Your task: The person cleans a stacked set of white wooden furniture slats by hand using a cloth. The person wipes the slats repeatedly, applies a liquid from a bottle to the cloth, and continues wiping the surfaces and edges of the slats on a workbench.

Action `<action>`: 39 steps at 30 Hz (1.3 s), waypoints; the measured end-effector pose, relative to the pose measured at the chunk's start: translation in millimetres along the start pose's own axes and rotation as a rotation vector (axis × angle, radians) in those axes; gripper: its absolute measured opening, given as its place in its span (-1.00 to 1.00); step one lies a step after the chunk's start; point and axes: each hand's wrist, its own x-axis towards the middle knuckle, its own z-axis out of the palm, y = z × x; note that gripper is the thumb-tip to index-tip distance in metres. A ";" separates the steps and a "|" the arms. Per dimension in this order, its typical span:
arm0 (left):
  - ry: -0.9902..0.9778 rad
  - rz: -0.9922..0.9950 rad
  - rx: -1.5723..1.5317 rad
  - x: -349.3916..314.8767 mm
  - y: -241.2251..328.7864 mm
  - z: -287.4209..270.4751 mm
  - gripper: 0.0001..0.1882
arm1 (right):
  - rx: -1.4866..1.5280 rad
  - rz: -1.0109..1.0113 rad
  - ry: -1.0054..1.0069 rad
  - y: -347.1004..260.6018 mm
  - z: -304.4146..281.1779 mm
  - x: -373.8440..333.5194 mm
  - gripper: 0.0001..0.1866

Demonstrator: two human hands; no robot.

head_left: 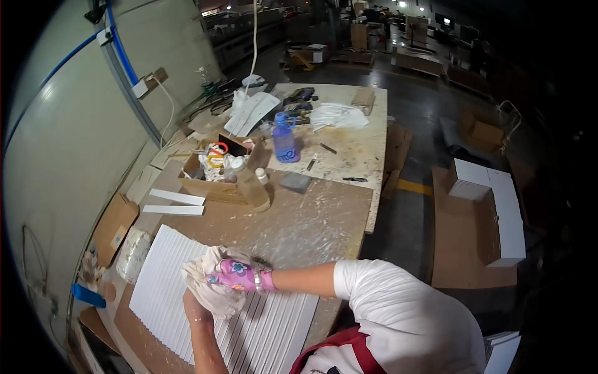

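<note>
A crumpled cream-coloured cloth (215,299) is bunched between my hands above a white ribbed panel (163,274). My right hand (240,275), in a pink and purple flowered glove, is closed on the cloth from its right side. A band circles that wrist. My left hand (197,310) is bare and grips the cloth's lower left side, its fingers mostly hidden in the folds. The panel lies at a slant on the table's near part, its long parallel grooves running toward me.
On the brown-topped table (324,212) stand a cardboard box of odds and ends (215,189), a clear bottle (252,190) and a blue bottle (286,140). Two white strips (173,210) lie at left. White stacked panels (504,212) rest on cardboard at right.
</note>
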 end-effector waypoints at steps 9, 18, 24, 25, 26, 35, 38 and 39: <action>0.012 0.185 -0.398 9.7 87.7 34.0 -0.53 | 0.261 0.278 0.058 60.1 -151.3 -50.5 -0.82; -0.270 0.186 0.185 35.9 89.1 123.9 -0.65 | -0.313 -0.013 -0.018 31.7 -261.9 -58.1 -0.21; -0.137 0.359 0.015 42.5 101.0 191.7 -0.68 | 0.282 0.090 -0.356 27.9 -205.4 -54.4 -0.64; -0.061 0.394 0.037 47.6 103.1 172.7 -0.68 | 0.231 0.135 -0.316 32.0 -216.8 -58.4 -0.65; 0.013 0.407 0.099 56.0 97.2 144.2 -0.67 | 0.302 0.163 -0.236 34.5 -224.3 -59.7 -0.62; -0.349 -0.475 -0.511 29.4 -33.7 156.7 -0.27 | 0.066 -0.029 -0.057 -9.2 -184.7 -35.8 -0.66; -0.159 -0.228 -0.638 50.1 -35.7 169.5 -0.48 | 0.368 0.028 0.028 9.1 -186.8 -42.6 -0.72; -0.077 -0.222 -0.630 66.3 -36.0 156.9 -0.67 | 0.205 0.102 0.060 -4.0 -201.9 -43.6 -0.75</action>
